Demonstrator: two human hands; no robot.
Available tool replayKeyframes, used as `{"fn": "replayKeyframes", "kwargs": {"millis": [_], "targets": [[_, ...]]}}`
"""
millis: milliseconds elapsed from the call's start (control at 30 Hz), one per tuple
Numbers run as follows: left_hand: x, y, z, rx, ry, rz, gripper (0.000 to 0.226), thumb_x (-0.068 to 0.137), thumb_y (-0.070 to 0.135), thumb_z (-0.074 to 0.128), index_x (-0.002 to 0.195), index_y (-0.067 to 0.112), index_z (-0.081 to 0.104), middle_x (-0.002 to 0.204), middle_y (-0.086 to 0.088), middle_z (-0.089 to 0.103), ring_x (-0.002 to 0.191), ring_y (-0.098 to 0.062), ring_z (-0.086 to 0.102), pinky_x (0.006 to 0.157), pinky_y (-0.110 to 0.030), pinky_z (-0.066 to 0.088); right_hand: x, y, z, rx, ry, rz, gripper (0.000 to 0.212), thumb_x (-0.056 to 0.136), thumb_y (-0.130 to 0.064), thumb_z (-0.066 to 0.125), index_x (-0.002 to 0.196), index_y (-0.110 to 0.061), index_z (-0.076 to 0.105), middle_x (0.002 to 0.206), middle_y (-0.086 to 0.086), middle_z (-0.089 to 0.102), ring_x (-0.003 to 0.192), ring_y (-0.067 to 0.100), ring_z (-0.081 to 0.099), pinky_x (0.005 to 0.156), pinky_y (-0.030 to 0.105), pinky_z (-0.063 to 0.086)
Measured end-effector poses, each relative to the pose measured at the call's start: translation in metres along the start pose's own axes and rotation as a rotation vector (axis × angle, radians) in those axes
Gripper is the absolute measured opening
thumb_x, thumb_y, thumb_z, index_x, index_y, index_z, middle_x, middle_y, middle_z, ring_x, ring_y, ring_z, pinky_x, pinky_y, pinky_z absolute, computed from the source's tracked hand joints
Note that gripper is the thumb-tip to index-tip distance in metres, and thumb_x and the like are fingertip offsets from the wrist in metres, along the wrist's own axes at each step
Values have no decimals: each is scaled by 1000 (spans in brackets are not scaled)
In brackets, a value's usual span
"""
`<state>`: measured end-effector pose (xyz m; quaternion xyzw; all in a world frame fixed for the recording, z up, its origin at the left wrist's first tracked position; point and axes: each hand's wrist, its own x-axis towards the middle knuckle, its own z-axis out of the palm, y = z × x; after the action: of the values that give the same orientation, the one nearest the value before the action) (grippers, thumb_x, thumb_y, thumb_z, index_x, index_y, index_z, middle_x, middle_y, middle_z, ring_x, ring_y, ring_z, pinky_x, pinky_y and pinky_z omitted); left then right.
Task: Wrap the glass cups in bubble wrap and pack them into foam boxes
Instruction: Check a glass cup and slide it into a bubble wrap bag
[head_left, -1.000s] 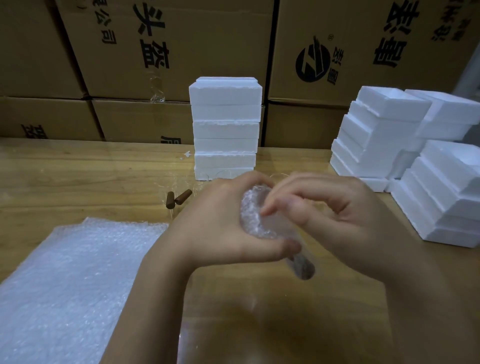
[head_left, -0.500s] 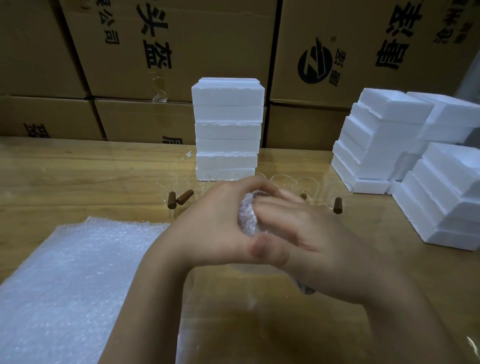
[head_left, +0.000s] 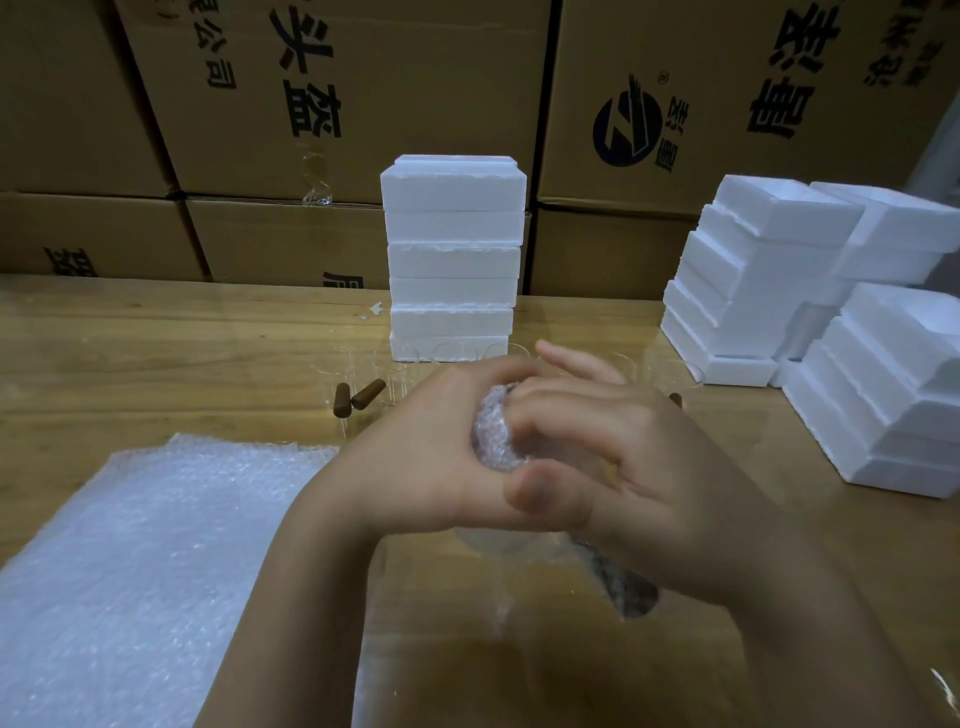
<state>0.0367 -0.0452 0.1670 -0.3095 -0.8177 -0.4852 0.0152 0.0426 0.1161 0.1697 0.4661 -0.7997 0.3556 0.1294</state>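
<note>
**Wrapped cup:** the bubble-wrapped cup (head_left: 496, 434) is held above the table (head_left: 130, 353), just below frame centre and between both your hands. Only a patch of crinkled wrap shows between the fingers. A dark brown handle end (head_left: 626, 590) sticks out of the bundle at 5 o'clock under your right palm. It is blurred under clear film.

**Left hand:** your left hand (head_left: 415, 457) comes in from 7 o'clock with its back up. Its fingers are curled round the far side of the bundle and clamped on it.

**Right hand:** your right hand (head_left: 628, 467) comes in from 4 o'clock, knuckles up. Its fingers are bent over the top of the wrap and grip it. One finger reaches out straighter toward 12 o'clock. The thumb lies across the near side, touching the left hand.

**Around the bundle (clock read from the bundle, 12 being away from you):**
- **8 o'clock:** a flat stack of bubble wrap sheets (head_left: 156, 561) lies on the table, and your left forearm crosses its edge.
- **10 o'clock:** two brown handles (head_left: 358, 397) lie near the hands. They belong to clear glass cups (head_left: 353, 371) that are barely visible.
- **12 o'clock:** a straight stack of foam boxes (head_left: 452, 260) stands just behind the hands.
- **2 to 3 o'clock:** looser foam piles (head_left: 831, 322) stand well apart from the bundle.
- **Behind everything:** printed cardboard cartons (head_left: 363, 104) form a wall.
</note>
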Motion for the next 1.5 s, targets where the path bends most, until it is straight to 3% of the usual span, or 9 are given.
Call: {"fn": "replayKeyframes", "kwargs": {"millis": [100, 267, 367, 500, 600, 733, 1067, 1300, 1500], "targets": [[0, 0, 0, 1, -18, 18, 46, 63, 45, 64, 104, 26, 61, 94, 16, 68, 90, -8, 67, 75, -24, 52, 1, 0, 3, 30, -45, -2, 25, 88, -64, 25, 72, -46, 32, 68, -34, 41, 80, -14, 50, 113, 40, 24], [-1, -4, -5, 20, -27, -19, 46, 59, 28, 79, 101, 34, 62, 95, 13, 69, 93, -10, 67, 80, -31, 54, 1, -1, 5, 4, -89, 9, 30, 85, -69, 30, 70, -44, 29, 71, -32, 39, 82, -14, 47, 108, 36, 28], [-5, -2, -7, 33, -23, -15, 45, 59, 32, 79, 100, 38, 61, 93, 17, 69, 88, -7, 67, 74, -24, 53, 1, -4, 3, 35, -64, -12, 15, 83, -58, 49, 76, -44, 49, 85, -33, 53, 93, -14, 52, 112, 40, 26], [-10, 2, -14, 79, 7, -40, 45, 50, 56, 69, 92, 43, 60, 90, 20, 67, 88, -2, 64, 74, -22, 47, -3, -2, -7, 16, 87, -53, 28, 84, -43, 58, 81, -18, 71, 87, -13, 69, 91, 0, 63, 99, 39, 37], [-10, 1, -15, 89, -13, -74, 51, 47, 54, 71, 95, 40, 62, 95, 14, 68, 95, -7, 65, 84, -35, 50, -4, 0, -6, -99, 15, -36, 32, 84, -46, 56, 69, -20, 67, 73, -15, 65, 76, -1, 60, 94, 39, 35], [-9, 0, -13, 45, -16, -73, 52, 49, 44, 78, 97, 32, 63, 89, 5, 70, 84, -14, 68, 78, -42, 53, -1, -3, 7, -261, -49, 2, 45, 80, -63, 49, 59, -23, 44, 59, -15, 40, 63, -2, 44, 94, 35, 31], [-8, -4, -11, -62, -45, -52, 50, 50, 37, 78, 98, 28, 63, 89, 0, 70, 82, -19, 69, 73, -38, 54, 6, -7, 18, -243, -72, -45, 34, 79, -62, 52, 72, -33, 36, 64, -26, 32, 76, -14, 40, 112, 39, 23], [-13, -11, -21, -88, 13, -4, 49, 52, 47, 74, 99, 34, 65, 95, 5, 69, 92, -18, 66, 80, -37, 45, -4, -1, -10, 106, 47, -30, 32, 83, -47, 59, 78, -18, 69, 82, -13, 68, 87, 4, 65, 106, 40, 30], [-15, -8, -21, -241, 2, 90, 59, 53, 52, 81, 102, 22, 65, 94, 2, 69, 89, -20, 66, 78, -30, 46, -6, -13, -13, -104, 16, -49, 33, 78, -52, 61, 79, -21, 70, 80, -15, 67, 83, 3, 64, 81, 39, 35]]}}
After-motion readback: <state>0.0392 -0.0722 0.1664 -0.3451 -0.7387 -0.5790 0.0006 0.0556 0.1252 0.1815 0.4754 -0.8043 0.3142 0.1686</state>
